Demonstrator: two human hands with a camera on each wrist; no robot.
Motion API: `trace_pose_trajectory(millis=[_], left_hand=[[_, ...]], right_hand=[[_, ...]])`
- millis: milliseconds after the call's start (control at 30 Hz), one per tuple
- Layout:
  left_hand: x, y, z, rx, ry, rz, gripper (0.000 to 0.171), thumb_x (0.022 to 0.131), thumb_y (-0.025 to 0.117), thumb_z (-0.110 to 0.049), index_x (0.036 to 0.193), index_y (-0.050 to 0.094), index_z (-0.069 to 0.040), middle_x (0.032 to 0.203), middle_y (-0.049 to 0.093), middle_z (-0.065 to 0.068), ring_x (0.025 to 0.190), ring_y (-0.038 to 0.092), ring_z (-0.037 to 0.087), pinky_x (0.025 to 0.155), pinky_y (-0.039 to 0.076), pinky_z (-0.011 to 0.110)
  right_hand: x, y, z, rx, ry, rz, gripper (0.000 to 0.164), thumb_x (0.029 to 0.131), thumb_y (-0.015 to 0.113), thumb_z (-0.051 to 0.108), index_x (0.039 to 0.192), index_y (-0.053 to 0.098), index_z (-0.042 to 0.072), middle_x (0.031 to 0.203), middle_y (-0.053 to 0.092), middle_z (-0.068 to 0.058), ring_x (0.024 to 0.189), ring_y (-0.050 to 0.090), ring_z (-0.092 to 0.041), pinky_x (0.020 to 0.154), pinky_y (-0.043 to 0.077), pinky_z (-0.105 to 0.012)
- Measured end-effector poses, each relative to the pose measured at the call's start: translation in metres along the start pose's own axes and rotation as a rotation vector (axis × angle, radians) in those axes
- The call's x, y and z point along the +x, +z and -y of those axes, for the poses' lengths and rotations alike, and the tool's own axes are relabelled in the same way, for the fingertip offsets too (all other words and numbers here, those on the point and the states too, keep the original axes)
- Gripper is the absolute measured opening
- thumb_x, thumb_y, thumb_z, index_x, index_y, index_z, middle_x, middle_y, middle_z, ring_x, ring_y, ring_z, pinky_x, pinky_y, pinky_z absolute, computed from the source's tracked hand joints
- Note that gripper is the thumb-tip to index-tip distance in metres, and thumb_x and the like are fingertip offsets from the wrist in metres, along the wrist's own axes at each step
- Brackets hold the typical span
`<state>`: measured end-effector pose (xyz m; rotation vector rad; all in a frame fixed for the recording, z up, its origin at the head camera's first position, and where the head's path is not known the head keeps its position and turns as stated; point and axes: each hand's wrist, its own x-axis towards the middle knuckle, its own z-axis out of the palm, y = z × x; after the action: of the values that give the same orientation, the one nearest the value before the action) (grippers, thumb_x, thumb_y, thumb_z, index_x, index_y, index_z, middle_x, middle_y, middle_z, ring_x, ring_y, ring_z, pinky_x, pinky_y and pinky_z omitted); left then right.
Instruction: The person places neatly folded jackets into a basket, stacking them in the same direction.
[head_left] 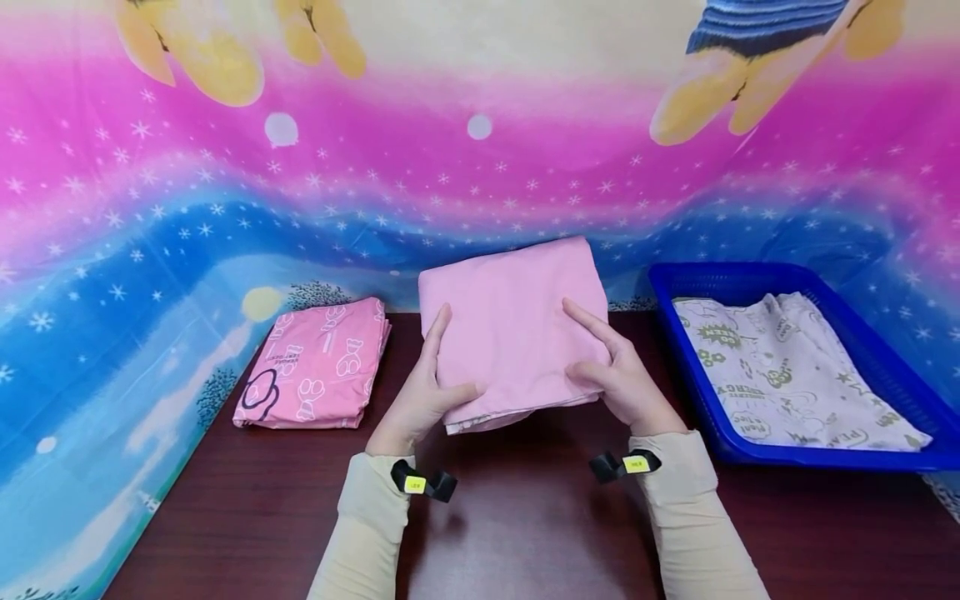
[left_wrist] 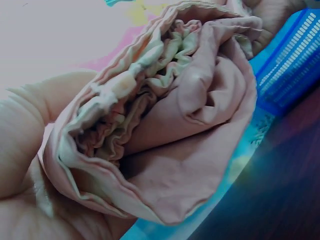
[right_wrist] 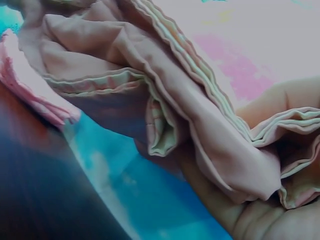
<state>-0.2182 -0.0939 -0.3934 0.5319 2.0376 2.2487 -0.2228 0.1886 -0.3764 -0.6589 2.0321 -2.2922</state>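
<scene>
A folded pink cloth (head_left: pixel 517 325) is held up off the table between both hands, its plain side facing me in the head view. My left hand (head_left: pixel 423 392) grips its left edge, thumb on the front face and the other fingers mostly hidden behind. On the right edge, my right hand (head_left: pixel 618 375) holds it likewise, thumb and index finger visible. The left wrist view looks into the bundle's open edge (left_wrist: pixel 175 130), where gathered, ruffled layers show. Loose folds (right_wrist: pixel 165 100) hang by the right hand in the right wrist view.
On the left of the dark wooden table (head_left: pixel 510 533) lies a folded pink printed cloth (head_left: pixel 315 362). A blue plastic basket (head_left: pixel 693 400) at the right holds a white cloth with green print (head_left: pixel 787 375). Behind the table hangs a colourful patterned sheet (head_left: pixel 420 150).
</scene>
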Motion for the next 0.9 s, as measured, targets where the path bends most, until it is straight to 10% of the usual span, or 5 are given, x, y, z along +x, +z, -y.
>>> trace_pose_trajectory(millis=[433,600,733,900], left_hand=[[0.0,0.025,0.001,-0.029,0.028,-0.012,0.112,0.08,0.079,0.002,0.159,0.017,-0.048,0.164,0.012,-0.022,0.148,0.016,0.014,0.118,0.028,0.044],[-0.001,0.035,-0.001,-0.009,0.04,-0.026,0.113,0.08,0.081,-0.002,0.159,0.016,-0.05,0.164,0.013,-0.021,0.149,0.015,0.014,0.12,0.023,0.045],[-0.001,0.044,-0.003,-0.014,0.047,-0.019,0.113,0.08,0.082,-0.003,0.158,0.016,-0.051,0.165,0.012,-0.02,0.15,0.014,0.014,0.121,0.021,0.047],[0.003,0.059,-0.005,-0.024,0.058,0.011,0.112,0.081,0.081,-0.003,0.158,0.015,-0.051,0.164,0.013,-0.02,0.15,0.014,0.013,0.12,0.024,0.045]], right_hand=[[-0.008,-0.02,0.02,-0.086,-0.025,0.007,0.08,0.081,0.054,-0.019,0.154,0.044,0.011,0.164,0.03,-0.006,0.13,0.039,-0.019,0.082,0.054,-0.02],[-0.011,-0.024,0.027,-0.096,-0.028,-0.005,0.08,0.082,0.053,-0.02,0.154,0.044,0.013,0.162,0.034,-0.003,0.088,0.057,-0.008,0.066,0.052,-0.018],[-0.015,-0.028,0.033,-0.089,-0.03,-0.038,0.081,0.081,0.049,-0.023,0.154,0.044,0.012,0.156,0.041,-0.001,0.047,0.041,-0.005,0.053,0.044,-0.017],[-0.021,-0.037,0.04,-0.078,-0.039,-0.074,0.081,0.08,0.046,-0.026,0.153,0.045,0.008,0.151,0.045,0.003,0.045,0.04,-0.005,0.048,0.04,-0.016]])
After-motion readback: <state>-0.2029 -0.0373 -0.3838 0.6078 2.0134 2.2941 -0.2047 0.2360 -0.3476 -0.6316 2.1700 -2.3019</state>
